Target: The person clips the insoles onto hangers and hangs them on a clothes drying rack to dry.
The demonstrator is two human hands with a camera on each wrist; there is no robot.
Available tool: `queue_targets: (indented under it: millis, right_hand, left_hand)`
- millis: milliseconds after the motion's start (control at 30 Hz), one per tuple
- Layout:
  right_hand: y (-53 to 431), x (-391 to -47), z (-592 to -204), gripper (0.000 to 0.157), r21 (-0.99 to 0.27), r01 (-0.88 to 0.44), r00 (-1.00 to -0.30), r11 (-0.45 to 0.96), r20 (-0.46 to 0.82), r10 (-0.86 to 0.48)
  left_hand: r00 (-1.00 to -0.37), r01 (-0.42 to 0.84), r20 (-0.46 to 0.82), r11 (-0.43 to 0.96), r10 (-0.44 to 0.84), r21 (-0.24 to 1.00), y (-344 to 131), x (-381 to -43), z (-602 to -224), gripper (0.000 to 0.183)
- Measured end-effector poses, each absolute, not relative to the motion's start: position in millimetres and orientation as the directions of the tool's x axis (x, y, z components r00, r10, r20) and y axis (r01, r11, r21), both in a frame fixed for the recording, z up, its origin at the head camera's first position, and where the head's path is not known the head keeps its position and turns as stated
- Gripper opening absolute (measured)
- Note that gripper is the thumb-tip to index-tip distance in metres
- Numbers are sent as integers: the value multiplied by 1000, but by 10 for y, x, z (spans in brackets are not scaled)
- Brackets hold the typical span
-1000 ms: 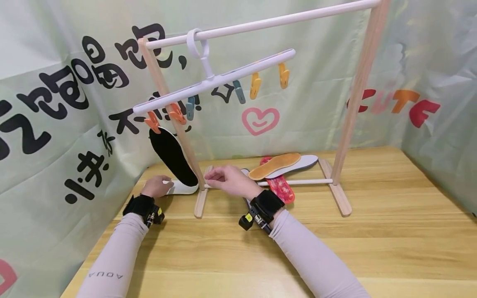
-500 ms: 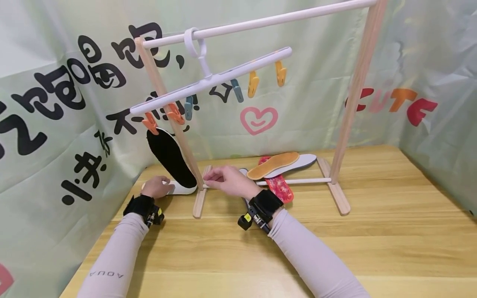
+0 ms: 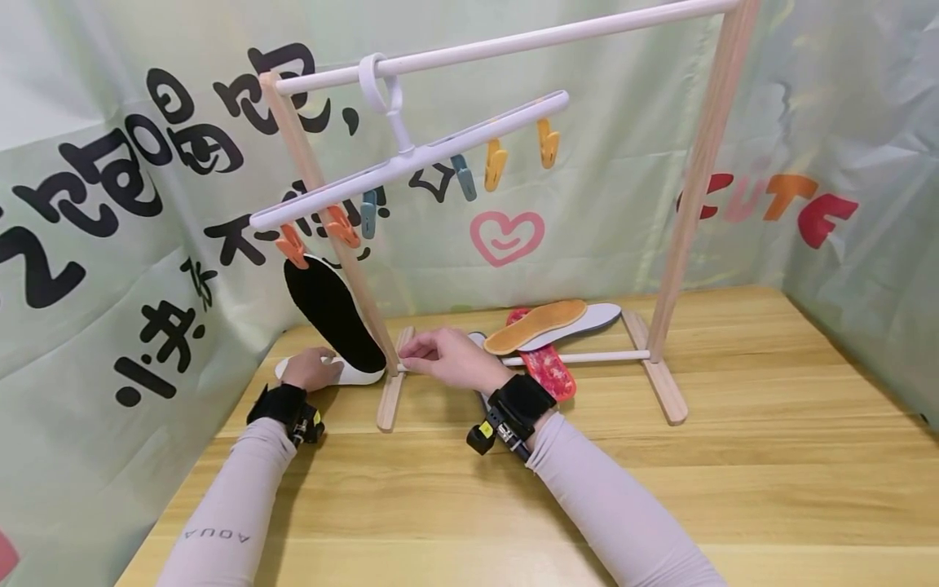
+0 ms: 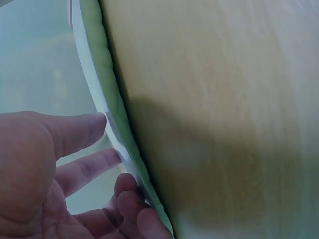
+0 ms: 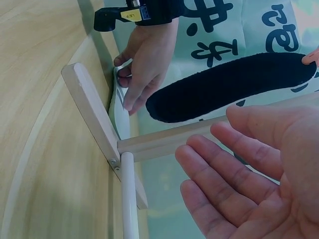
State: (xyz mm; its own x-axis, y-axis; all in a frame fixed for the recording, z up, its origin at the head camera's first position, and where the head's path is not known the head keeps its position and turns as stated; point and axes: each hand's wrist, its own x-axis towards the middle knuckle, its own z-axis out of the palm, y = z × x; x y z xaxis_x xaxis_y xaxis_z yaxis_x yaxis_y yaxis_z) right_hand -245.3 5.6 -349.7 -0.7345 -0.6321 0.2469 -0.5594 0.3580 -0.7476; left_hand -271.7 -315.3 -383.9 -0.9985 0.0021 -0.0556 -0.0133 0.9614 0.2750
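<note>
My left hand (image 3: 311, 370) is at a white insole (image 3: 359, 374) on the table at the left. In the left wrist view its thumb rests on the insole's white edge, with curled fingertips against the green padded side. Above it hangs a black insole (image 3: 333, 314), clipped at one end by an orange clip (image 3: 292, 246) on the white hanger (image 3: 411, 161). My right hand (image 3: 455, 359) holds nothing. Its fingers lie loosely bent near the rack's left post (image 3: 367, 306), as the right wrist view (image 5: 249, 184) also shows.
The wooden rack's top bar (image 3: 513, 49) carries the hanger, with several more clips, blue, yellow (image 3: 495, 165) and orange. An orange insole (image 3: 543, 324), a white insole (image 3: 597, 318) and a red patterned insole (image 3: 553, 375) lie piled behind and across the low bar (image 3: 609, 357).
The head view has shifted slightly. My left hand has moved a little right along the white insole, whose far left end shows more. The right hand stays about where it was.
</note>
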Motion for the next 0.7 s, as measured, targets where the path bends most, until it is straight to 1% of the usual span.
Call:
queue_targets:
  millis: [333,567,700]
  right_hand:
    - [53,-2461,-3518,23,-733,-567,-733,376,240,-637]
    - [50,-2472,-3530,23,-731,-563,-734,385,229,-639]
    - [42,-2484,-3541,22,-728,-568,-730,384,229,-644]
  left_hand:
    - [-998,-31,-57,954,-14,297,-3229,-2692,-3846,42]
    - [-997,-68,-51,949,-55,308,-3178,-2578,-3731,36]
    - [-998,-67,-32,951,-60,302,-3195,-2555,-3709,35]
